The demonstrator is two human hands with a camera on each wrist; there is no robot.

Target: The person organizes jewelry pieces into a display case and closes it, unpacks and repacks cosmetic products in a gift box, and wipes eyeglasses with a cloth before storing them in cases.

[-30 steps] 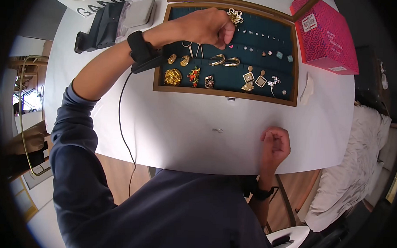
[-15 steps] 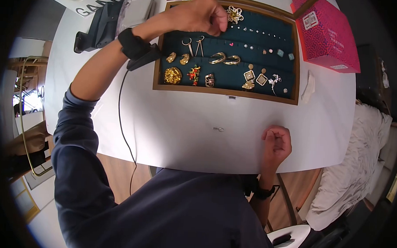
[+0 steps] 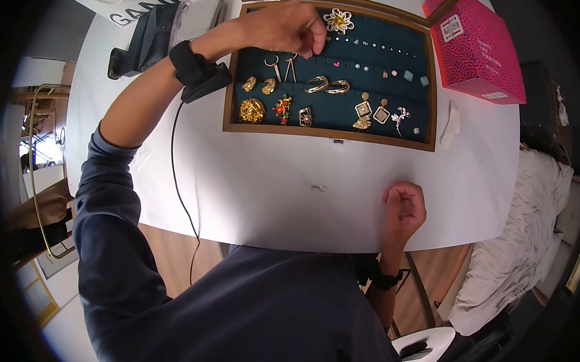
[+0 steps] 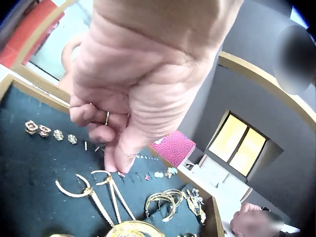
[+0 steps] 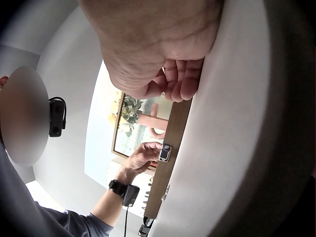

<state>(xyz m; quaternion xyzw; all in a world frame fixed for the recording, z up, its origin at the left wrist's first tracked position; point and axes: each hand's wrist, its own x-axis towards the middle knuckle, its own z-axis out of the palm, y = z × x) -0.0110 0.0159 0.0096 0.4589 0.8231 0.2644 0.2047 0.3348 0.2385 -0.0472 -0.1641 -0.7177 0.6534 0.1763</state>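
My left hand (image 3: 289, 29) reaches over a wooden jewellery box (image 3: 272, 134) lined in dark green. Thumb and forefinger meet in a pinch low over the lining, with a small pinkish stud earring (image 4: 121, 174) at their tips, mostly covered. A pink heart stud (image 3: 337, 64) sits just to the right of them. Pairs of hoop earrings (image 3: 272, 60) hang just below this hand. My right hand (image 3: 405, 203) rests on the white table, palm up and fingers loosely curled, holding nothing. A tiny silver hoop piece (image 3: 319, 188) lies on the table to its left.
Gold hoops (image 3: 317, 85), a flower brooch (image 3: 338, 21) and several studs fill the box. A pink carton (image 3: 479, 57) stands at its right, beside the raised lid. Black devices (image 3: 151, 39) stand at the left. A cable (image 3: 176, 158) runs down from the left wrist.
My left hand has drawn back left from near the heart stud, lifted, then lowered slightly toward the second row. The flower brooch and small studs show more fully. My right hand stays put.
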